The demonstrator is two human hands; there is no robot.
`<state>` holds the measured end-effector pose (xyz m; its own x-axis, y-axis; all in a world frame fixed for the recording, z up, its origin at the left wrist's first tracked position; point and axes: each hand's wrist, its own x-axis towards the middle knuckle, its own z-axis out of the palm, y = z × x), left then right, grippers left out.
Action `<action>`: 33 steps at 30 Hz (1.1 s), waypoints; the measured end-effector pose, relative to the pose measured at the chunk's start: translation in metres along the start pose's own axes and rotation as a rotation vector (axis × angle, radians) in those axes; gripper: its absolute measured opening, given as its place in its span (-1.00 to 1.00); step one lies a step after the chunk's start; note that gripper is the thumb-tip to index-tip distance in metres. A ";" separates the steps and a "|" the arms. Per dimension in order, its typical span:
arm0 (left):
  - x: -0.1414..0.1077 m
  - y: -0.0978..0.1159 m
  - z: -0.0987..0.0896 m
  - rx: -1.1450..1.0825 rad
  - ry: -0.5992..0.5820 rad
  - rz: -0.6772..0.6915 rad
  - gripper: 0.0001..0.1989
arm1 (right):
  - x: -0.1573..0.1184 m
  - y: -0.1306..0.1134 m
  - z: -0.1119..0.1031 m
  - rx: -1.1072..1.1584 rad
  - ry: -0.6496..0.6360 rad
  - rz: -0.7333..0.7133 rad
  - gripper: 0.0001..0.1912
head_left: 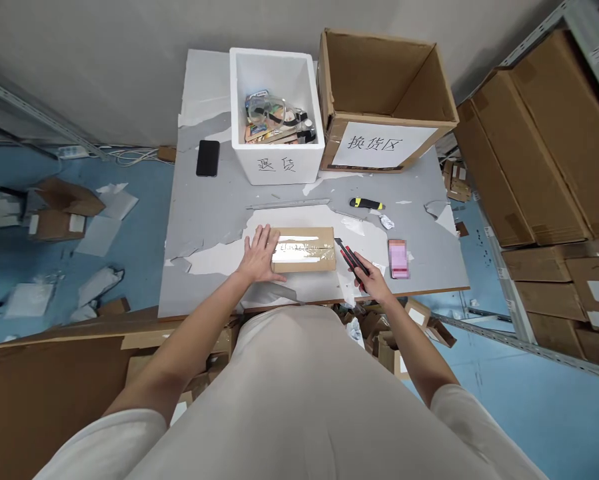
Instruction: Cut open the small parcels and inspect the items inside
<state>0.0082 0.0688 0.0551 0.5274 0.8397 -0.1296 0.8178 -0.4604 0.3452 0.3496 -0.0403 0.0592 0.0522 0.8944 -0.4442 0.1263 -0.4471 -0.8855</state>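
A small taped cardboard box (pixel 304 265) lies flat on the table, its top shiny with clear tape over a white strip. My left hand (pixel 260 257) rests on the left end of this box, fingers stretched out and spread. In my right hand (pixel 373 280) is a red and black box cutter (pixel 352 258), its tip pointing at the right edge of the box. Whether the tip touches the cardboard I cannot tell. Just right of that hand lies a phone with a pink screen (pixel 399 259).
Behind the small box stand a white foam box (pixel 284 163) with assorted goods inside and a large open carton (pixel 389 123). A yellow and black cutter (pixel 367 203), crumpled paper (pixel 386 221) and a black phone (pixel 208 158) lie on the table (pixel 194 220). Stacked cartons (pixel 544 153) line the right side.
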 end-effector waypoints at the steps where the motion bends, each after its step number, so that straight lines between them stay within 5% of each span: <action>1: 0.000 0.000 0.001 -0.006 0.004 -0.006 0.33 | 0.000 0.000 0.000 0.010 -0.002 0.001 -0.18; 14: 0.003 -0.005 0.004 -0.081 0.084 0.036 0.32 | -0.001 0.003 0.002 0.101 -0.021 0.026 -0.20; 23: 0.007 -0.006 0.013 -0.155 0.179 0.061 0.25 | 0.009 0.005 -0.020 0.054 -0.167 0.059 -0.22; 33: 0.008 -0.009 0.016 -0.168 0.174 0.058 0.26 | -0.024 0.013 -0.024 0.005 -0.290 0.187 -0.29</action>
<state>0.0089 0.0745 0.0362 0.5126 0.8570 0.0522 0.7298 -0.4669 0.4993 0.3740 -0.0673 0.0620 -0.2101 0.7575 -0.6181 0.1359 -0.6034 -0.7858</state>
